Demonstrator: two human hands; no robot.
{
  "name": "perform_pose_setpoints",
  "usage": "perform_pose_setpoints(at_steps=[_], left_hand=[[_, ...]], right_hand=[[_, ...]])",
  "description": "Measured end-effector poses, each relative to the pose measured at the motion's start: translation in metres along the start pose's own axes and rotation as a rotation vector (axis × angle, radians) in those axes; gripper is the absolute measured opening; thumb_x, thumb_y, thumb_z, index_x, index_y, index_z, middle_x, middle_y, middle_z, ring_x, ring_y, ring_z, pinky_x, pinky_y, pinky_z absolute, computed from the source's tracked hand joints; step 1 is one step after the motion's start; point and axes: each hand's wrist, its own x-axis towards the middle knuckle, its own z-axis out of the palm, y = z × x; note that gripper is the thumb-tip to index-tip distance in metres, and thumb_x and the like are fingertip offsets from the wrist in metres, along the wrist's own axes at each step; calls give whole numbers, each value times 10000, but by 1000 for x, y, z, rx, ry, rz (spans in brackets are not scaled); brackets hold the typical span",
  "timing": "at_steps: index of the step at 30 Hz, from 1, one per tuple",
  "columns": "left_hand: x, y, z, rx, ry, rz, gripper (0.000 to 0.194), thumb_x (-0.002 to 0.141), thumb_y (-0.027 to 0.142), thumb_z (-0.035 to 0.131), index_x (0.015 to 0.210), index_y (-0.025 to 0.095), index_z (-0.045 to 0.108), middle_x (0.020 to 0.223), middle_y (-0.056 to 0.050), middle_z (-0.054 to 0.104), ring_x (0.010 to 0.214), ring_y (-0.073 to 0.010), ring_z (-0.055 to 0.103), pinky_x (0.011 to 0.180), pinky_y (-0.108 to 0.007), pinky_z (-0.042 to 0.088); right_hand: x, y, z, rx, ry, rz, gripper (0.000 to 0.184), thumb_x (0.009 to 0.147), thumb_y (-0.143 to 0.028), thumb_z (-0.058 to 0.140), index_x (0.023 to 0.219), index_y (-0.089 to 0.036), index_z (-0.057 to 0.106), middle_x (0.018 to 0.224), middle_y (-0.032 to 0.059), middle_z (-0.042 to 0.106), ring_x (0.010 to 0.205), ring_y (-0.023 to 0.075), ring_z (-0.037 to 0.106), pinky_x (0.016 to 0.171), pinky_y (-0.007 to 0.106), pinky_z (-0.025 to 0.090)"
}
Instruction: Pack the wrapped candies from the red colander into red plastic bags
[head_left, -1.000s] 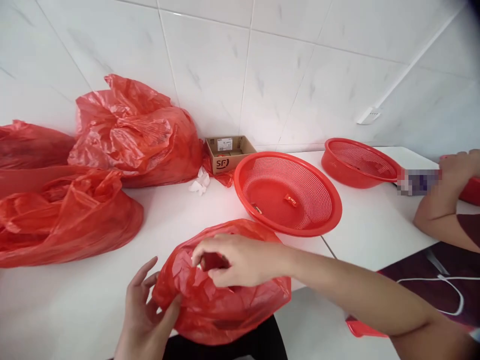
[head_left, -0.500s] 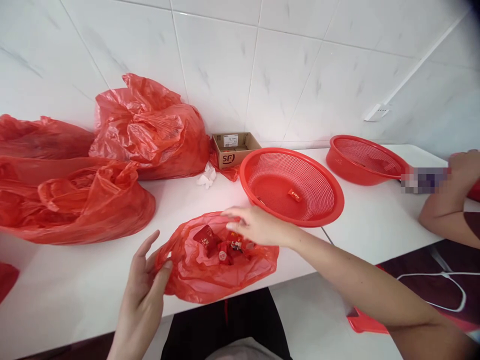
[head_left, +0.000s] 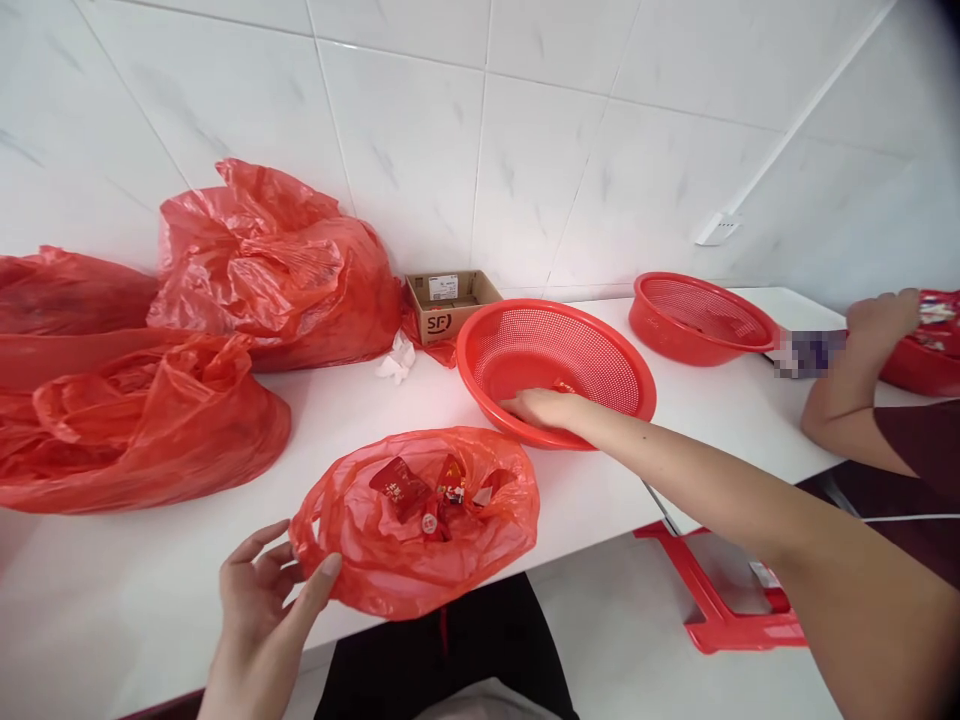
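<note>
A red plastic bag (head_left: 465, 560) lies spread at the table's front edge, its mouth facing up. Several small red wrapped packets (head_left: 401, 487) sit inside it. At its left rim is my left hand (head_left: 262, 600), the thumb over the plastic and the curled fingers on the outer side, loosely gripping the edge. My right hand (head_left: 541, 408) reaches into the near-left part of a red perforated basket (head_left: 600, 350), fingers together and pointing down; whatever they grip is hidden. Behind that hand, a small red packet (head_left: 564, 385) shows partly in the basket.
Large filled red bags (head_left: 277, 270) crowd the left side. A cardboard box (head_left: 450, 310) stands by the wall, near a crumpled white tissue (head_left: 396, 358). Farther right are a second red basket (head_left: 690, 335) and a co-worker's arm (head_left: 855, 370). A red stool (head_left: 720, 600) stands below the table.
My right hand has moved from over the bag, rightward and away from me, into the basket. My left fingers have curled in around the bag's rim. The view has shifted slightly right.
</note>
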Motion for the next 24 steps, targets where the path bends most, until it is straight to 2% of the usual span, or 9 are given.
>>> perform_pose_setpoints(at_steps=[3,5,8,10,13,16,19,22,24], left_hand=[[-5,4,-2,15,-27,-51,534,638,488,776,996,271,446,819,21,631,723,-144,549,561,-184,448],[-7,5,-4,74,-108,-82,416,703,513,719,932,247,497,819,19,637,757,-141,556,609,-184,449],[-7,2,-7,122,-231,-106,366,746,542,670,898,223,572,838,6,632,799,-153,571,707,-210,470],[-8,1,-7,105,-262,-116,369,739,546,676,894,222,593,826,5,631,779,-156,572,743,-228,480],[-11,3,-5,68,-243,-122,368,721,543,697,885,228,602,836,11,646,776,-153,588,756,-213,485],[-12,3,-8,33,-218,-123,366,715,540,709,890,234,615,884,7,676,838,-161,618,789,-190,489],[-6,-6,-19,1,-227,-168,393,674,534,752,895,233,632,914,-4,693,900,-186,641,821,-195,511],[2,-14,-27,-56,-262,-231,406,677,513,763,941,226,650,1003,-17,696,972,-212,641,849,-214,530],[3,-12,-26,-131,-271,-235,390,710,490,747,986,226,668,1077,-27,686,1029,-223,624,855,-225,540]], right_hand=[[12,27,-13,-46,-46,19,287,817,-307,606,1097,-243,602,1036,77,647,885,224,618,705,296,425],[18,51,-20,-78,-47,106,344,840,-300,576,1166,-195,551,1082,132,610,896,248,607,703,317,420],[21,82,-17,-79,-98,218,396,812,-294,621,1173,-157,534,1129,171,569,873,252,606,672,313,426],[20,93,-10,-41,-137,223,386,782,-276,658,1137,-175,546,1122,140,572,862,229,605,661,290,428],[20,97,-2,50,-168,192,282,745,-192,666,1011,-188,572,992,77,603,806,191,602,644,263,425],[17,94,-8,177,-173,164,208,708,-127,670,879,-174,563,855,45,602,717,163,596,610,250,434],[6,79,-29,330,-106,105,167,782,-144,611,917,-175,519,895,53,604,719,133,602,625,237,472],[-18,37,-47,562,6,-80,162,891,-208,503,1042,-204,444,948,48,602,772,112,609,689,239,510],[-38,-5,-50,810,35,-328,200,881,-254,551,1044,-214,441,910,28,598,744,118,611,694,274,528]])
